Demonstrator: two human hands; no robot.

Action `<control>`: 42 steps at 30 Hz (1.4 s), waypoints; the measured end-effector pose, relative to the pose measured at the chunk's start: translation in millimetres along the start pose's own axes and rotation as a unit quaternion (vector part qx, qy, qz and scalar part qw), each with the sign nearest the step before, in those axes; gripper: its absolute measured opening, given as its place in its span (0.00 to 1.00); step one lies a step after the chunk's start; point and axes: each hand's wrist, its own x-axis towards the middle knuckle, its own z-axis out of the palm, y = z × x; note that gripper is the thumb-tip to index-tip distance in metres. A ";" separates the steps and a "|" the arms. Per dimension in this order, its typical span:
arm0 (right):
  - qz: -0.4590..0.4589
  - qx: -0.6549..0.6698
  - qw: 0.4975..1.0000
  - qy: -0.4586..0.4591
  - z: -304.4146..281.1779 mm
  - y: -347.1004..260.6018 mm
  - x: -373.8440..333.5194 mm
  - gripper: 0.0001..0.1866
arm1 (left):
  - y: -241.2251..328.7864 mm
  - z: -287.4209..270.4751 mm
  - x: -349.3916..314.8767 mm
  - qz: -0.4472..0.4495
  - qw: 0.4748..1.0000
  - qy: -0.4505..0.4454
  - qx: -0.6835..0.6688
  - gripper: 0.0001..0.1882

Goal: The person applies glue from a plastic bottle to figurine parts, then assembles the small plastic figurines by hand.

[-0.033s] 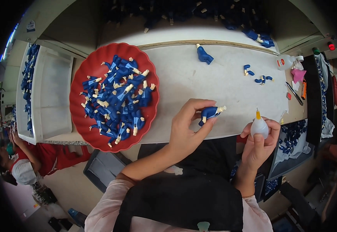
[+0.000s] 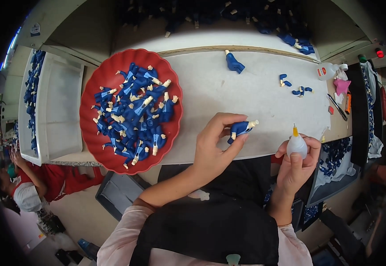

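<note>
The left hand [image 2: 213, 148] pinches a small blue figure [image 2: 241, 129] between thumb and fingers, just above the counter [image 2: 246, 97] at the frame's centre. The right hand [image 2: 297, 166] is closed around a small glue bottle [image 2: 297, 144], tip up, at centre right. A red tray [image 2: 91, 111] heaped with blue figures sits at left; loose blue pieces [image 2: 234, 63] lie farther up the counter.
</note>
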 end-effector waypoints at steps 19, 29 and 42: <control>-0.006 0.003 1.000 0.015 8.2 -5.6 -3.7 0.18 | -6.9 -11.0 4.3 -0.269 0.857 -0.063 -0.435 0.18; -0.232 -0.222 0.943 -0.087 7.3 -19.7 -2.4 0.24 | 1.8 -8.9 5.1 -0.293 0.843 -0.126 -0.433 0.17; -0.242 -0.271 0.917 -0.161 12.0 -19.4 -4.9 0.24 | 2.3 -8.7 3.1 -0.295 0.862 -0.116 -0.396 0.18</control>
